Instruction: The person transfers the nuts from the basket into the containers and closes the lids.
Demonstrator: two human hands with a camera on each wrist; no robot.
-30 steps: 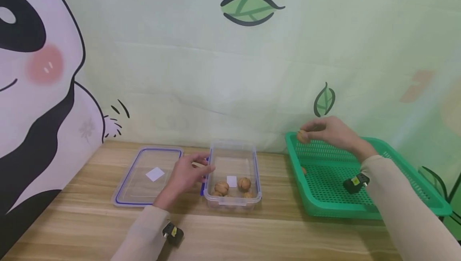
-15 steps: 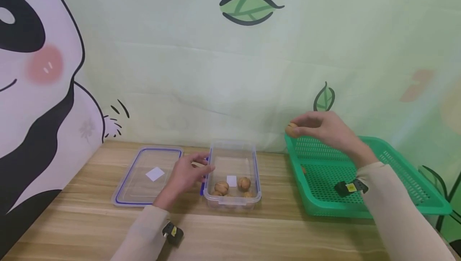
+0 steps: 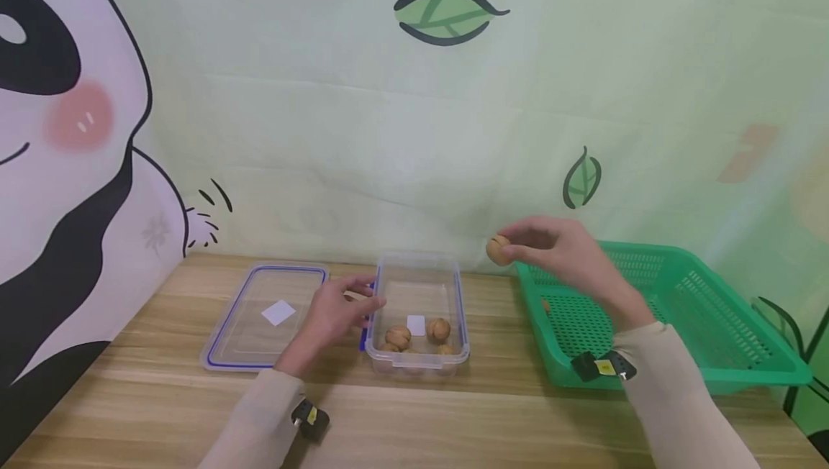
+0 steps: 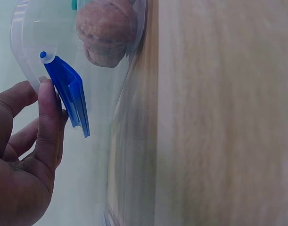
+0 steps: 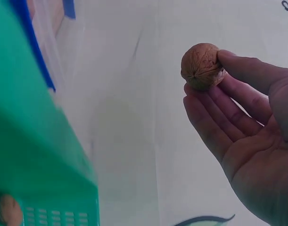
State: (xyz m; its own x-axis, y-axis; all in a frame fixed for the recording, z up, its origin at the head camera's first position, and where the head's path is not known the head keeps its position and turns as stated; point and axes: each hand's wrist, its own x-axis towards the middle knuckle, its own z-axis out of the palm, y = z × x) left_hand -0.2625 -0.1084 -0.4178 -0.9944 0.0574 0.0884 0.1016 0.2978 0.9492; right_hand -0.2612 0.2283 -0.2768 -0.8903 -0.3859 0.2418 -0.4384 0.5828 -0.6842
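Observation:
My right hand (image 3: 563, 249) pinches a walnut (image 3: 499, 249) between thumb and fingertips. It hangs in the air just left of the green basket, clear of its rim; the right wrist view shows the walnut (image 5: 201, 66) closely. My left hand (image 3: 340, 311) holds the left rim of a clear plastic container (image 3: 419, 361), thumb on one side and fingers on the other. In the left wrist view those fingers (image 4: 48, 127) lie beside a blue latch (image 4: 70, 94). Several walnuts (image 3: 398, 338) lie in the container's near end, next to a white square label (image 3: 416, 325).
The green basket (image 3: 557, 368) stands on the right, with another walnut (image 3: 545, 305) partly showing by its left wall. A clear lid with a blue seal (image 3: 246, 343) lies flat on the wooden table (image 3: 414, 426) at the left. A printed cloth (image 3: 311, 131) hangs behind.
My right hand has carried the walnut left, from over the green basket to beyond its left rim. The left hand and the container have stayed in place.

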